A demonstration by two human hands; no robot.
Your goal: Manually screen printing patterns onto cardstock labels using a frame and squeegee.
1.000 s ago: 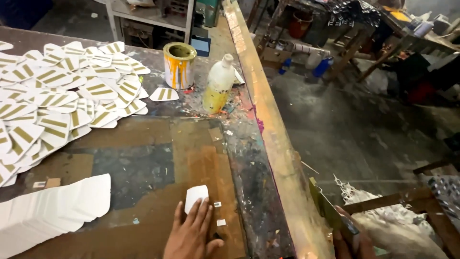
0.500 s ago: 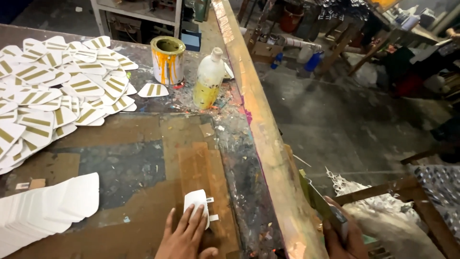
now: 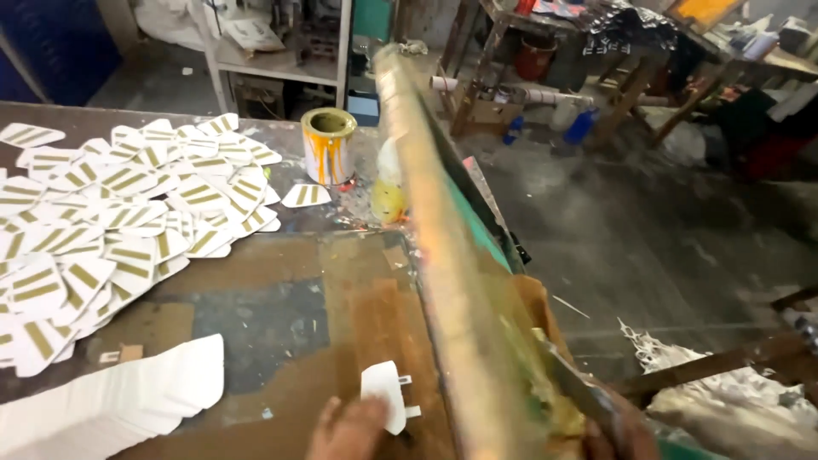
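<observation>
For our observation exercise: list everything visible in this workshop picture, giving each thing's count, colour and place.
Printed cards: many, white with gold bars, spread at table left.
Blank cards: one fanned stack, white, bottom left.
Single card: one, white, under left hand.
Tin can: one, yellow-streaked, table's far end.
Bottle: one, pale with yellow paint, partly hidden behind frame.
Screen frame: one, wooden, raised, blurred.
Table: one, brown, paint-stained.
Left hand: on single card.
Right hand: at frame's near end.
</observation>
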